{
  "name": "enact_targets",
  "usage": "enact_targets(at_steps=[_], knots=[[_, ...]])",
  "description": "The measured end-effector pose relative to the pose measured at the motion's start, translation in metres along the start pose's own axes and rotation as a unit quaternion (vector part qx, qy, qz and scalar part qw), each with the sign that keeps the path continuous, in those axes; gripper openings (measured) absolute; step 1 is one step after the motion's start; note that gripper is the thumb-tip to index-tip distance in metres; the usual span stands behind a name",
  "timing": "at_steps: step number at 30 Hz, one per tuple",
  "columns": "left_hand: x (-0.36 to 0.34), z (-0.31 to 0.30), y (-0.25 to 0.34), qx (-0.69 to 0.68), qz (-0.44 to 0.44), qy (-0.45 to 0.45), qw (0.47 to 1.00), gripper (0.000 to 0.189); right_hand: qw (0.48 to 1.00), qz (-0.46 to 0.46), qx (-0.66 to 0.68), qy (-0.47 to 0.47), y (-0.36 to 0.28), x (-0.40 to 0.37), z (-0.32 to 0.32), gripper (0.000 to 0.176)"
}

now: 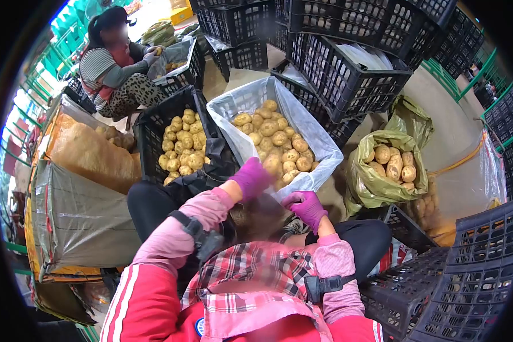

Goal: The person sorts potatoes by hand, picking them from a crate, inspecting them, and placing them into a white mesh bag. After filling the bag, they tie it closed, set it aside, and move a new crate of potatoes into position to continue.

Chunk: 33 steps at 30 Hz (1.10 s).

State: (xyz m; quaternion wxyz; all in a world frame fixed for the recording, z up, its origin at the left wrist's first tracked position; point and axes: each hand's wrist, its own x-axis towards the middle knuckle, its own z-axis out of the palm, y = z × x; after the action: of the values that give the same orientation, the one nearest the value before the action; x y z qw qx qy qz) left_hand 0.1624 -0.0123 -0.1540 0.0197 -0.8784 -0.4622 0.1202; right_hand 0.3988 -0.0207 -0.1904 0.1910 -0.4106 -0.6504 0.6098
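A crate with a whitish plastic liner (222, 117) stands in front of me, holding many yellow potatoes (273, 134). My left hand (251, 178), in a purple glove, is at its near left edge. Motion smears the fingers, so their grip cannot be read. At the near corner my right hand (305, 208), also gloved, has its fingers closed on the liner's edge. A dark blurred shape lies between my hands, below the crate. To the left, a black crate (148, 128) holds smaller-looking potatoes (185, 139).
At right stands a green plastic bag (362, 165) of large potatoes. Black crates (347, 74) are stacked behind; others (473, 268) lie at lower right. A large wrapped sack (85, 211) stands at left. Another person (117, 68) crouches at upper left beside a lined crate.
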Motion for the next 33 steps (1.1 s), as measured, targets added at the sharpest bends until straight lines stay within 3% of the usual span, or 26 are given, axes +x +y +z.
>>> enact_targets(at_steps=[3,6,7,10,14,15,17,18,20,23,26,29,32,33], knots=[[-0.047,-0.017,0.000,-0.055,-0.064,0.005,0.996,0.015,0.999,0.004,0.028,-0.034,0.004,0.009,0.001,0.011],[-0.056,0.000,0.014,-0.067,-0.060,-0.003,0.996,0.014,0.997,0.033,0.014,-0.075,0.004,0.014,0.005,0.012],[-0.061,0.002,0.023,-0.082,-0.040,0.016,0.996,0.014,0.993,0.054,-0.011,-0.100,0.009,0.014,0.005,0.015],[-0.067,0.046,0.052,-0.064,-0.105,0.006,0.992,0.013,0.984,0.092,-0.123,-0.085,0.024,0.018,0.017,0.018],[-0.047,0.095,0.067,-0.125,-0.180,-0.014,0.976,0.014,0.972,-0.014,-0.233,-0.016,0.040,0.028,0.028,0.021],[-0.051,0.096,0.068,-0.122,-0.166,0.033,0.978,0.014,0.957,0.008,-0.285,0.058,0.033,0.027,0.027,0.024],[-0.056,0.093,0.067,-0.117,-0.142,0.129,0.974,0.014,0.900,0.050,-0.383,0.201,-0.002,0.026,0.016,0.029],[-0.058,0.091,0.070,-0.126,-0.142,0.135,0.973,0.014,0.806,-0.116,-0.510,0.277,-0.018,0.030,0.003,0.034],[-0.061,0.082,0.071,-0.135,-0.146,0.145,0.969,0.014,0.714,-0.178,-0.638,0.226,0.001,0.047,0.000,0.035],[-0.064,0.065,0.066,-0.192,-0.166,0.060,0.965,0.017,0.742,-0.001,-0.670,0.007,-0.003,0.064,0.000,0.033],[-0.076,0.035,0.058,-0.381,-0.221,0.005,0.898,0.023,0.735,0.042,-0.677,-0.007,0.010,0.074,0.009,0.035],[-0.079,0.068,0.050,-0.525,-0.385,0.206,0.731,0.035,0.712,0.062,-0.699,-0.026,0.003,0.071,0.018,0.049],[-0.061,0.083,0.034,-0.474,-0.429,0.328,0.695,0.048,0.709,0.082,-0.700,-0.028,0.005,0.060,0.032,0.053],[-0.053,0.081,0.035,-0.426,-0.440,0.318,0.724,0.052,0.707,0.092,-0.700,-0.031,0.005,0.055,0.038,0.054]])
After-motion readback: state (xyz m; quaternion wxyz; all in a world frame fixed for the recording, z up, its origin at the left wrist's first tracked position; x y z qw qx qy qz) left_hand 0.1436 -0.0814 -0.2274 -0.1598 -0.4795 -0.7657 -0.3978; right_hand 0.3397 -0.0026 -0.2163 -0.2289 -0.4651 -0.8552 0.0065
